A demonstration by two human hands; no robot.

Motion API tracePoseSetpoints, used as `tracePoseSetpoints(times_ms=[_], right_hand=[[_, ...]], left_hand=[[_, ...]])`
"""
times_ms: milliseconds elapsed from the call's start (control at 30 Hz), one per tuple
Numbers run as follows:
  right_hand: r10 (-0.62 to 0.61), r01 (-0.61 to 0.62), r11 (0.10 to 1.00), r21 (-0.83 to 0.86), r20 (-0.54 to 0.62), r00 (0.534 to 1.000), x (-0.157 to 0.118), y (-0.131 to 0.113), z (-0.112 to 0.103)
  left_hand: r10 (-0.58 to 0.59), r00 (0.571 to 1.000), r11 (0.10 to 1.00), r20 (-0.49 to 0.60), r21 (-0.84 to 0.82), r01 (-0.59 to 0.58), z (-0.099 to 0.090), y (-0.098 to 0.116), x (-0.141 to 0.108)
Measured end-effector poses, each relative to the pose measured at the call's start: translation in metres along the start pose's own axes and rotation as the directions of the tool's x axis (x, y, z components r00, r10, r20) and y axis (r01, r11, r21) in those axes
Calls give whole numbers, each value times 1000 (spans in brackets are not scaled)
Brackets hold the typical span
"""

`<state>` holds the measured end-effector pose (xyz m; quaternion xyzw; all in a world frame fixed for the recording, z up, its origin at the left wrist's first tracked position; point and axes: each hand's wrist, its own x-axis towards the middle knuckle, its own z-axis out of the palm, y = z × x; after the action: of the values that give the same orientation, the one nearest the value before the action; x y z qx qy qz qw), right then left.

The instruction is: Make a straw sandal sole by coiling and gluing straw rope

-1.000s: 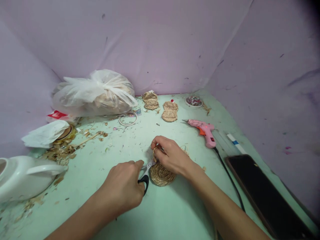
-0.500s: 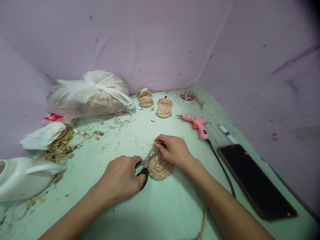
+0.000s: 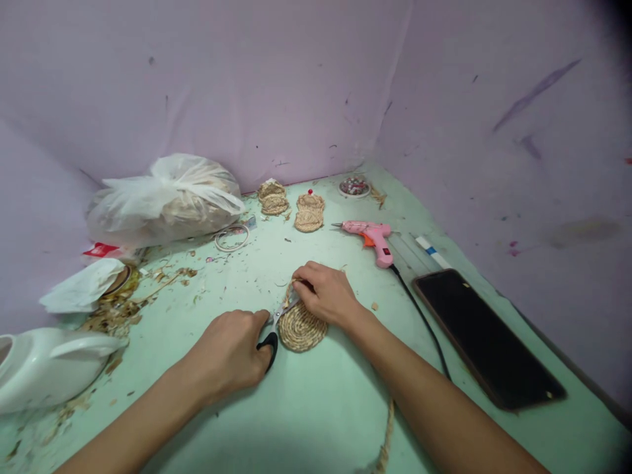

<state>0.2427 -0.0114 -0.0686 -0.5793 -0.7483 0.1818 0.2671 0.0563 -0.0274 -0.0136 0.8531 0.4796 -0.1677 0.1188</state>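
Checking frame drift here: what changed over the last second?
The view swung right, so most things sit further left; more of the coil and cord shows. Nothing grabbed or released: left hand keeps the scissors, right hand the strand. Glue gun, phone stayed put.

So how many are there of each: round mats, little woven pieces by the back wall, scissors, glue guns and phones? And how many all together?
Round mat: 1
Little woven pieces by the back wall: 2
Scissors: 1
Glue gun: 1
Phone: 1
Total: 6
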Motion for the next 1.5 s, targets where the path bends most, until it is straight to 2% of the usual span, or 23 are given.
tracePoseSetpoints(times_ms=[267, 467, 667, 867, 967, 1033, 1133, 1200, 1267, 1367, 1433, 1500], right_hand=[[7, -7, 1000, -1, -25, 1000, -1, -1, 0], [10, -10, 1000, 1, -32, 999, -1, -2, -1], [18, -18, 1000, 8, -35, 999, -1, -1, 0], [47, -46, 999, 16, -84, 995, 0, 0, 0], [83, -82, 997, 10, -134, 988, 1, -1, 0], [96, -100, 995, -13, -165, 982, 3, 0, -4], [109, -130, 988, -86, -215, 971, 8, 11, -16], [107, -145, 979, -146, -238, 965, 18, 24, -28], [84, -132, 969, -209, -225, 971, 32, 38, -41], [29, -75, 952, -295, -159, 987, 52, 48, -58], [-5, -36, 940, -339, -119, 993, 55, 42, -64], [-36, 7, 937, -350, -76, 996, 45, 26, -64]], left_hand=[[-20, 999, 1000, 43, -2, 20, -10, 7, 5], [-40, 999, 999, 18, 2, 40, -9, 8, 7], [-29, 998, 999, 49, -40, 31, -4, 7, 8], [-27, 1000, 996, -5, -80, 26, -9, 2, 3], [-112, 993, 992, -23, -66, 110, -19, -13, -2], [-231, 971, 972, -56, -58, 228, -22, -28, -6], [-421, 903, 906, -83, 16, 424, -19, -57, -12], [-501, 860, 858, -97, 70, 508, -13, -74, -15], [-521, 846, 844, -115, 77, 531, -6, -89, -18], [-515, 850, 851, -115, 53, 523, 2, -105, -18], [-487, 867, 868, -108, 53, 494, 4, -111, -17], [-467, 877, 879, -117, 53, 475, 3, -112, -16]])
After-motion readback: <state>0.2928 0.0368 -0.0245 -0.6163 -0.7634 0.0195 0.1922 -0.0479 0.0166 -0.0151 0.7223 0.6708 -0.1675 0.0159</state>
